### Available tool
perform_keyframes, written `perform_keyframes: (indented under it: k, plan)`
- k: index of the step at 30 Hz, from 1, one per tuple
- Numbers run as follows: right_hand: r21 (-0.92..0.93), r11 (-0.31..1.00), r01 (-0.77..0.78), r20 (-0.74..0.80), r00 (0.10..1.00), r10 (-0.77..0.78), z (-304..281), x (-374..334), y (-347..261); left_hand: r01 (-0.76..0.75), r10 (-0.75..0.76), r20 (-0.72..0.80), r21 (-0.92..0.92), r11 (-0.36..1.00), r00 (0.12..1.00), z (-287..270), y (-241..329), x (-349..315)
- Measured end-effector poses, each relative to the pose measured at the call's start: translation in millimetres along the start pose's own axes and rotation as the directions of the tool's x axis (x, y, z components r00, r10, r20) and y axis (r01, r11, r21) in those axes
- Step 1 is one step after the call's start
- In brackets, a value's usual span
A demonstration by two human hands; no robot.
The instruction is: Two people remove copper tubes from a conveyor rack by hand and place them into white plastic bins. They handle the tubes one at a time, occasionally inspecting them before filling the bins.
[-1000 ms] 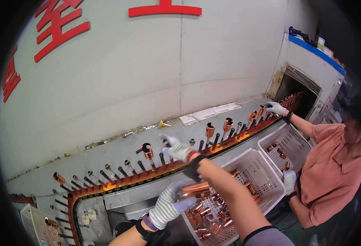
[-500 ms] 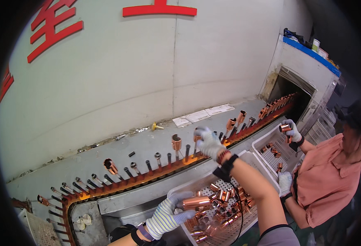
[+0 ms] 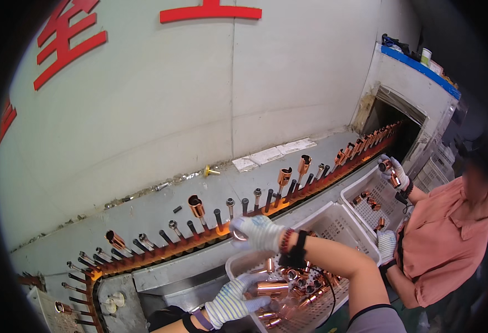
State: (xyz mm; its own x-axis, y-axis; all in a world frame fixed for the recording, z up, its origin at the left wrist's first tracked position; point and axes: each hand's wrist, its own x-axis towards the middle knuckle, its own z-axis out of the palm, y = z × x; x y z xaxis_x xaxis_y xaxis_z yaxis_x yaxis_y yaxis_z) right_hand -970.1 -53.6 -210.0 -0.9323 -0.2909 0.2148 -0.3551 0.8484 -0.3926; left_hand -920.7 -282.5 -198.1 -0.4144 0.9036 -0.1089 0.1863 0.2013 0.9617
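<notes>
Your right hand, in a white knit glove, is reaching up to the row of dark metal pins; its fingers are curling closed around a short shiny copper tube fitting, whose open end is showing at 9 o'clock of the palm, just beside the orange conveyor chain. Your left hand, in a striped knit glove, is gripping another copper tube fitting crosswise, fingers wrapped shut on it, over the white perforated plastic basket that is lying at 4 o'clock of the right hand.

Judging by the row, the loading is only partly done: a few pins are carrying copper caps, while most pins between them are standing bare. Toward 2 o'clock, near the dark oven mouth, the pins are looking fuller. The basket is holding a heap of loose fittings, so plenty is left to place.

At 3 o'clock a co-worker in a salmon shirt is holding fittings over a second white basket.
</notes>
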Motion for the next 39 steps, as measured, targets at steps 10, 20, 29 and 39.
perform_keyframes:
  k: [10, 20, 29, 39]
  plan:
    - [-0.048, 0.86, -0.509, 0.383, 0.786, 0.486, 16.2, 3.6, 102.1, -0.058, 0.05, 0.11, 0.069, 0.996, 0.993, 4.3, -30.0, 18.5]
    - [-0.458, 0.841, -0.29, 0.626, 0.567, 0.536, 136.5, 19.1, 151.2, -0.245, 0.025, 0.359, 0.584, 0.774, 0.933, 26.0, -62.6, 27.4]
    - [-0.05, 0.938, -0.343, 0.649, 0.703, 0.292, 23.8, 58.2, 45.2, -0.301, -0.061, 0.443, 0.698, 0.649, 0.895, -19.5, -58.4, -8.0]
    - [0.113, 0.953, -0.28, -0.129, 0.947, 0.294, 35.1, 145.1, 38.9, -0.375, 0.032, 0.446, 0.708, 0.598, 0.894, 9.7, -35.7, -5.4]
